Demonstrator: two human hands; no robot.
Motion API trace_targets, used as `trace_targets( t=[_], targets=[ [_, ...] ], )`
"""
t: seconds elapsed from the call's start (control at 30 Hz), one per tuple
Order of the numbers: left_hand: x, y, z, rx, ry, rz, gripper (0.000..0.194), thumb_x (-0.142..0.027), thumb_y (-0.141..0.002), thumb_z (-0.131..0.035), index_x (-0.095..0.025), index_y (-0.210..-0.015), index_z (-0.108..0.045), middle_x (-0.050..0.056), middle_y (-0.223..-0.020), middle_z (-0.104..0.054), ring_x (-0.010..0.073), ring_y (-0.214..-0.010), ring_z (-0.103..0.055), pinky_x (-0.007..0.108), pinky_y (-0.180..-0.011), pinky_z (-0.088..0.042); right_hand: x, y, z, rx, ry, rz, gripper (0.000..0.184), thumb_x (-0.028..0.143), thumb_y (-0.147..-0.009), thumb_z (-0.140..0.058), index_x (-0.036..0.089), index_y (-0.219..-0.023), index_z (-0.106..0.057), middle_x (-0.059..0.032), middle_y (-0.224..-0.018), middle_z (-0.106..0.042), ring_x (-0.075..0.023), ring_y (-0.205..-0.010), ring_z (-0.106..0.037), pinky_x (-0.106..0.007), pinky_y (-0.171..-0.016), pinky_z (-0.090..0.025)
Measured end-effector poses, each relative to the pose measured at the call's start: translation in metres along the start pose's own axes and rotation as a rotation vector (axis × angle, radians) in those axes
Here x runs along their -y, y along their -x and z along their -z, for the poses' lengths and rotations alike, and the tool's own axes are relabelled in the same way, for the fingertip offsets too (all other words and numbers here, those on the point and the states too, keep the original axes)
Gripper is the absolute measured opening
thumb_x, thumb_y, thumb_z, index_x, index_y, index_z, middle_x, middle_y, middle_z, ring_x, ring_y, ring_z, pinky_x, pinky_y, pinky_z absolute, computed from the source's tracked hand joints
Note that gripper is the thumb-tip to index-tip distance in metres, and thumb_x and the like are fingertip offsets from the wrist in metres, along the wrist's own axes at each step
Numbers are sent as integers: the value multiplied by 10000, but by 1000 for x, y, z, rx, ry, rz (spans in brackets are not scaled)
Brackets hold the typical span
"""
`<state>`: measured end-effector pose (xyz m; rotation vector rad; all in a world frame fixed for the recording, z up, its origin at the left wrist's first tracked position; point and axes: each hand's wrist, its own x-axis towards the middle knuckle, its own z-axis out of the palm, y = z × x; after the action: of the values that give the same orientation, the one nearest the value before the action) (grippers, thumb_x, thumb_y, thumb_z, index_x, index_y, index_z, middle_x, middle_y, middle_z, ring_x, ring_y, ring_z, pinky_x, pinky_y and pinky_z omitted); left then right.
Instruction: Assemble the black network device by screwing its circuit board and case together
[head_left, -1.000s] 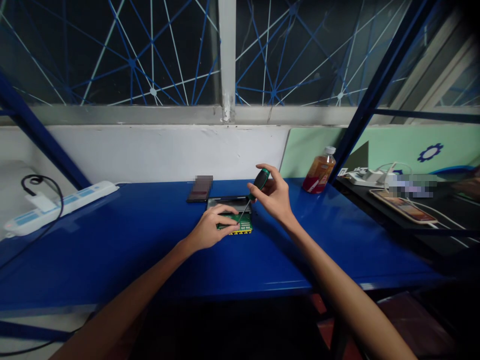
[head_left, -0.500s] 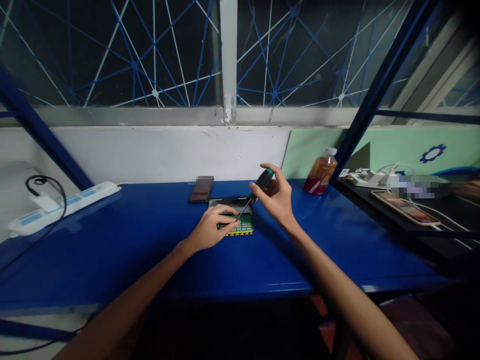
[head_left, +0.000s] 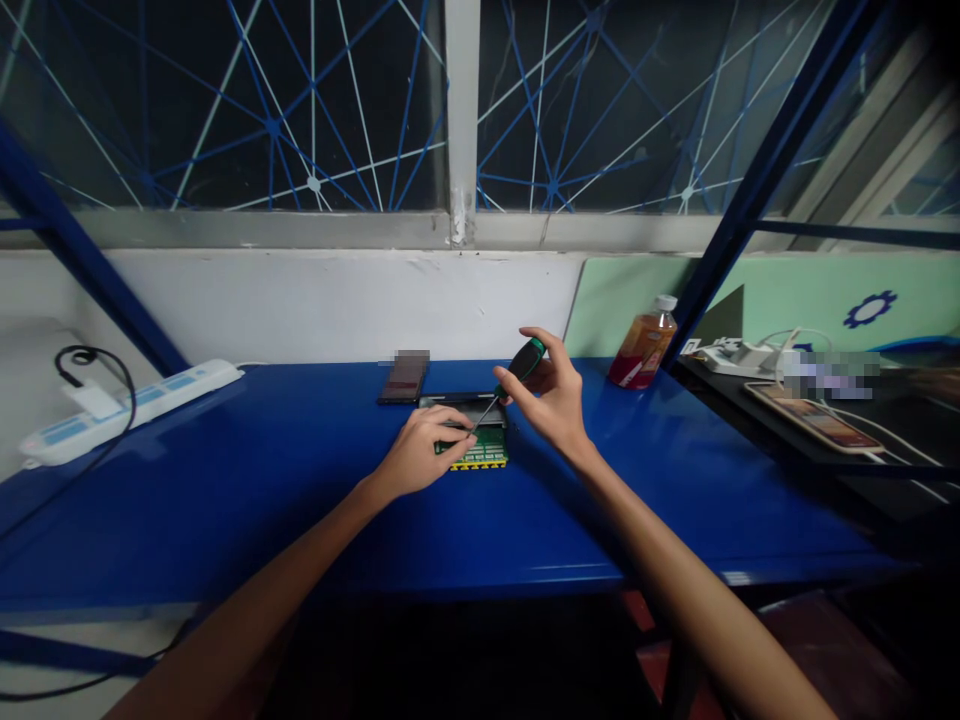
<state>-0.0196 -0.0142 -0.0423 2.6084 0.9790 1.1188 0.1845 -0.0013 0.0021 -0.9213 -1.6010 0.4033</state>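
A green circuit board (head_left: 491, 438) with a yellow-toothed front edge lies in a dark housing (head_left: 487, 408) on the blue table. Over its left part rests my left hand (head_left: 420, 450), thumb and fingertips closed around the lower end of the shaft; whether a small part is pinched there too is hidden. My right hand (head_left: 559, 395) grips the black and green handle of a screwdriver (head_left: 523, 366) between thumb and fingers. The screwdriver slants down to the left, its tip at my left fingertips above the board.
Behind the housing lies a dark phone-like slab (head_left: 403, 378). A drink bottle (head_left: 643, 345) stands at the table's back right, beside a blue metal post. On the left is a white power strip (head_left: 142, 405) with a black cable. Another phone (head_left: 814, 415) lies on the right-hand surface among cables.
The screwdriver tip has shifted slightly left and up, and my left fingertips have drawn closer around it. My right hand keeps nearly the same place. The view has moved slightly.
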Motion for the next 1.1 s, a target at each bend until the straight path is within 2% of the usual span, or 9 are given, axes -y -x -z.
trace_targets(
  t=[0.3,0.5,0.6,0.7,0.77,0.87,1.0,1.1],
  targets=[
    [2,1,-2,15,-15,6,205,-262,-918,-573,-233,-847,-763,47,-978,-716,209,-931,-644,393,-854,-483,1,0,1,20,0,16,549,460,-818,-636,285,-1298,-437,8,-733,-586,-189,-596,-599,-391,-611,-564],
    [2,1,-2,25,-22,6,198,-247,-917,-574,-233,-846,-758,37,-975,-717,204,-923,-648,389,-848,-481,2,1,0,29,-22,33,540,439,-823,-638,280,-1296,-431,28,-718,-561,-164,-578,-583,-358,-595,-559],
    [-1,0,0,36,-8,24,145,-291,-888,-630,-221,-917,-754,52,-997,-715,218,-946,-648,395,-861,-483,4,2,1,45,-29,39,539,430,-825,-638,283,-1300,-431,25,-728,-569,-166,-584,-587,-356,-588,-561],
    [-3,-1,6,56,20,49,227,-361,-847,-681,-221,-1018,-734,67,-1056,-703,238,-996,-636,414,-886,-484,7,0,1,57,-30,46,542,428,-825,-636,287,-1307,-432,17,-735,-576,-176,-596,-590,-371,-591,-565],
    [-3,-3,12,44,57,73,231,-367,-870,-648,-228,-1036,-729,71,-1074,-699,238,-1016,-628,420,-898,-488,9,-5,-1,70,-25,60,541,421,-824,-636,287,-1308,-435,16,-733,-574,-176,-594,-587,-375,-589,-562],
    [2,-4,23,3,133,115,204,-321,-895,-603,-220,-1011,-738,74,-1019,-714,225,-990,-635,403,-879,-508,13,-16,-8,140,-5,84,537,405,-827,-626,273,-1313,-439,20,-718,-566,-167,-571,-577,-356,-572,-542],
    [15,-5,35,-17,177,179,203,-316,-855,-642,-193,-978,-748,80,-953,-729,223,-922,-653,394,-856,-516,20,-33,-27,286,45,146,522,378,-839,-592,248,-1321,-442,21,-701,-568,-164,-589,-577,-327,-598,-505],
    [27,-4,37,-7,197,223,202,-319,-837,-649,-177,-929,-760,87,-916,-736,223,-879,-662,378,-839,-516,21,-40,-45,317,84,208,520,368,-845,-570,237,-1331,-440,29,-676,-543,-153,-583,-536,-309,-605,-465]
  ],
)
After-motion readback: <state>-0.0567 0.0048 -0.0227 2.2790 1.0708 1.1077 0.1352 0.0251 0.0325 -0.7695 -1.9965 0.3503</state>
